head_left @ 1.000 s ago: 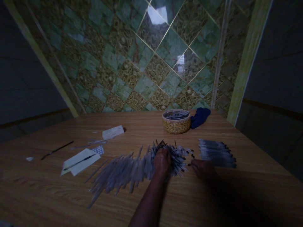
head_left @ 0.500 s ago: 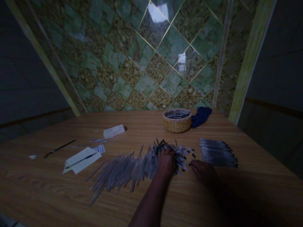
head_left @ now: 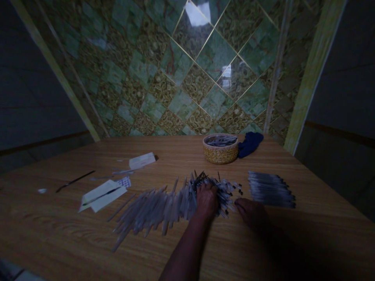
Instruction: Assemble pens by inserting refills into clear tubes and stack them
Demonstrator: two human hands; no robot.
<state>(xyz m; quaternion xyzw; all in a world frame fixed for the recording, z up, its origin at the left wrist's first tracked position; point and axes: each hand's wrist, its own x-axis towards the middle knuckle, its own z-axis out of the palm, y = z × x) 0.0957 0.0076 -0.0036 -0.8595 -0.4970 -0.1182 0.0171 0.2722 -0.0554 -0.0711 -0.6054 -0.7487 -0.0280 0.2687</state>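
Left hand (head_left: 207, 200) lies palm-down on the pens (head_left: 165, 207); right hand (head_left: 251, 210) bends its fingers narrowly. Either's grip is unclear. Left of the left fingers, pens' long axes slant away rightward.

Looks dim and slightly soft, glares white off the tiled wall (head_left: 187, 74), sinks into near-black below the right hand (head_left: 251, 212), and stretches toward the edges.

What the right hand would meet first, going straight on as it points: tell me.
The right hand would probably meet the loose dark-ended sticks just ahead of it; depth, and whether it is touching them, are unclear.
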